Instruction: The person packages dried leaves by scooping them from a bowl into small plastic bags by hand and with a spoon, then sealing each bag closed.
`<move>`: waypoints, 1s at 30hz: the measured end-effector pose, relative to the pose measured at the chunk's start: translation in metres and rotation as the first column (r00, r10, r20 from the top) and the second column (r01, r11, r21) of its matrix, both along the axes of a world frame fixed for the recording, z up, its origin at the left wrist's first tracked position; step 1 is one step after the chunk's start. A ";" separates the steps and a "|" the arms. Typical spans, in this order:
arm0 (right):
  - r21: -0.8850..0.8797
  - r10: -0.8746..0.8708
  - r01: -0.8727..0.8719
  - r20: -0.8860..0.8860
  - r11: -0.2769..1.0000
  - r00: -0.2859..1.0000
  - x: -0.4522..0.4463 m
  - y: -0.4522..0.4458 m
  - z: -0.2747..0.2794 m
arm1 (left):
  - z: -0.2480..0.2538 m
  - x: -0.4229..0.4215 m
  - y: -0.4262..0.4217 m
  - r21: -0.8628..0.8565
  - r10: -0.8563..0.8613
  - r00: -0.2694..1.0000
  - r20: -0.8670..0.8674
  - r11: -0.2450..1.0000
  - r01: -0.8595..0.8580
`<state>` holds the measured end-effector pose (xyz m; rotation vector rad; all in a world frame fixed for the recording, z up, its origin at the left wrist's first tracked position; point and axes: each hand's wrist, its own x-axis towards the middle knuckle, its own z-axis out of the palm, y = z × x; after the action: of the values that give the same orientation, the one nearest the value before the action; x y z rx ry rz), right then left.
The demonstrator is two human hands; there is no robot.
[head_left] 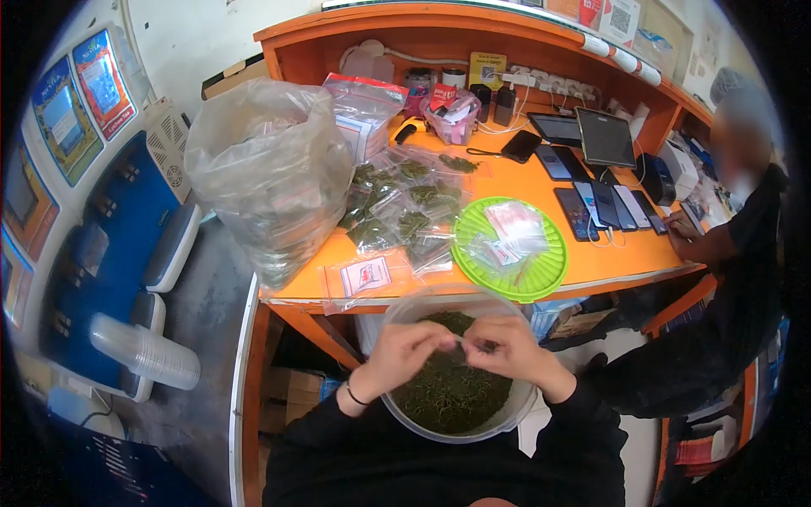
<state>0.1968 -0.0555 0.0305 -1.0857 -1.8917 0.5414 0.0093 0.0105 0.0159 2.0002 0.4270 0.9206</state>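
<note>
Meeting above a tub (pixel 522 404) of dark shredded greens (pixel 448 397), left hand (pixel 404 353) and right hand (pixel 509 351) pinch an unclear small item (pixel 459 340) between closed fingertips; filled bags (pixel 414 224) and green tray (pixel 551 266) lie on the table (pixel 504 188) ahead

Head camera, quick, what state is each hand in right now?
Left hand: closed, fingertips pinching what looks like a small bag.
Right hand: closed, apparently pinching the same bag from the other side.

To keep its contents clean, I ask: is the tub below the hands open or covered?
Open: no lid covers the plastic tub, and shredded green leaves inside show beneath the left hand and right hand.
</note>
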 end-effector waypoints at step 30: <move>0.237 -0.519 0.510 -0.028 0.827 0.854 0.097 0.096 0.017 | 0.003 0.029 0.055 -0.195 0.061 0.994 -0.089 0.978 -0.078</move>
<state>0.2938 0.0404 0.0471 -1.3817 -1.5463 -0.0178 0.0381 0.0652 0.0192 1.8548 0.6147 0.8066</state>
